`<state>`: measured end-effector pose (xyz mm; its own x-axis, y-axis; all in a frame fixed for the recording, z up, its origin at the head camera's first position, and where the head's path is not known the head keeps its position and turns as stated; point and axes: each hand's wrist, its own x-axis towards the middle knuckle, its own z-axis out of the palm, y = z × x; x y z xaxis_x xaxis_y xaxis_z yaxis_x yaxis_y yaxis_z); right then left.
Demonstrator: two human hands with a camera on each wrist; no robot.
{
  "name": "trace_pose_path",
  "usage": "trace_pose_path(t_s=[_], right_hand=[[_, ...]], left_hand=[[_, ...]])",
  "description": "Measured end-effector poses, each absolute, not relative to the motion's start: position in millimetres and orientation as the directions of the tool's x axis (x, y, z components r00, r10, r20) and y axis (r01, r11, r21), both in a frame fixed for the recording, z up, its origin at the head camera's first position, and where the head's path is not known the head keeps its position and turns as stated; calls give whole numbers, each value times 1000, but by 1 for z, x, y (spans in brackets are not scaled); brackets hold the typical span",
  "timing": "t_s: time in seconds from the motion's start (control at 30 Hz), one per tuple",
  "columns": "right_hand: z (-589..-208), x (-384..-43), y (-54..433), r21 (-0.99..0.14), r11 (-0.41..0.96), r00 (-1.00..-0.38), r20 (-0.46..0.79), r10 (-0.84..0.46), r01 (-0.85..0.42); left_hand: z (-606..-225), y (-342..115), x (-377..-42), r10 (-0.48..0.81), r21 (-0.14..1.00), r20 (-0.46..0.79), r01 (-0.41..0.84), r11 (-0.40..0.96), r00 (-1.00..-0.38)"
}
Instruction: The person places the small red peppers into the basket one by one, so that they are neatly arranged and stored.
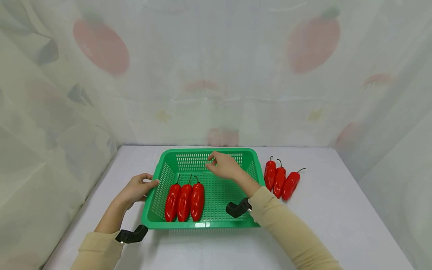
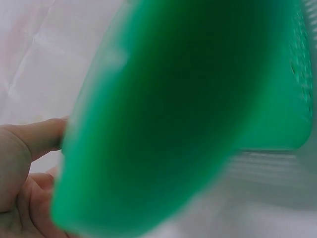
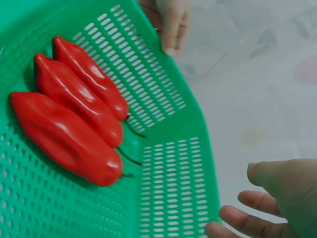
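Head view shows us three red peppers (image 1: pixel 184 202) side by side in the green basket (image 1: pixel 222 225), towards eight o'clock from its middle, stems pointing roughly to twelve. From the right hand (image 1: pixel 222 165) they lie at about seven o'clock, well apart from its fingers. Three more peppers (image 1: pixel 279 182) lie on the table (image 1: pixel 320 210), just off the basket's three o'clock side.

We see the right arm come in from five o'clock, with the hand above the far part of the basket; its fingers are loosely bent, parted from the thumb and holding nothing. The left hand (image 1: pixel 136 186) reaches in from seven o'clock and grips the basket's nine o'clock rim between thumb and fingers.

Left wrist view is mostly blurred green basket, which hides part of the left fingers from us. Right wrist view cuts off both hands, and there we cannot tell whether the right fingertips touch the rim. The right sleeve (image 1: pixel 290 228) covers the basket's four o'clock corner.
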<state>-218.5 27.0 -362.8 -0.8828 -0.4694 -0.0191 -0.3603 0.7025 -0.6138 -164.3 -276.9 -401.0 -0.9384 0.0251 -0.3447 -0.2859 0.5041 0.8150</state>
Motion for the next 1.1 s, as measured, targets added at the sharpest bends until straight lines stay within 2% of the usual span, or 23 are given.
trace_pose_path(t_s=[0.27,0.47,1.1], right_hand=[[-343,-220,47,-647,672,-908,82,-410,-362],[-335,-220,62,-671,660,-925,110,-363,-338],[-339,-218,120,-701,625,-939,256,-230,-344]], left_hand=[[-402,-277,-165,27,815,-346,-287,504,-938],[-402,-278,-165,29,817,-351,-291,497,-936],[-403,-279,-164,22,811,-350,-291,508,-937]])
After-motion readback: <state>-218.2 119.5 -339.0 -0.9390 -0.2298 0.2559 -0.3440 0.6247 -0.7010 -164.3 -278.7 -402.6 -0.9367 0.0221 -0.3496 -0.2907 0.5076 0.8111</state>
